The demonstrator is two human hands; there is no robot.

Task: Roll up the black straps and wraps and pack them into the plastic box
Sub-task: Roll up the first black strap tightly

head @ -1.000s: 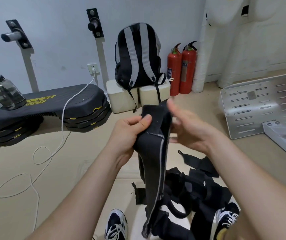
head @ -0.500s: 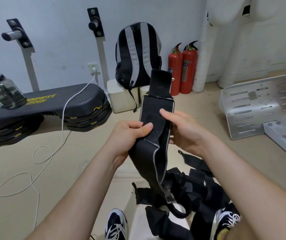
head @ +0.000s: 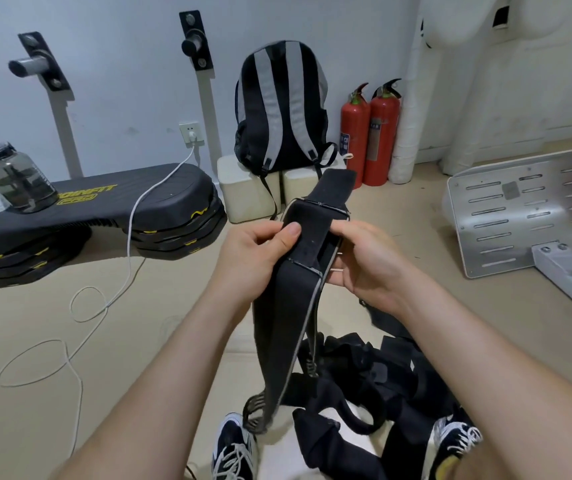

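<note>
Both hands hold one black wrap (head: 286, 306) up above the floor (head: 139, 341): the left hand (head: 253, 261) pinches its left edge under the thumb, the right hand (head: 367, 265) curls around its right edge. Its lower end hangs down just beside the pile of black straps (head: 381, 386) on the floor.

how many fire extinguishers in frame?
2. The left extinguisher and the right extinguisher stand side by side against the back wall, just right of the backpack. Any behind the backpack would be hidden.
</note>
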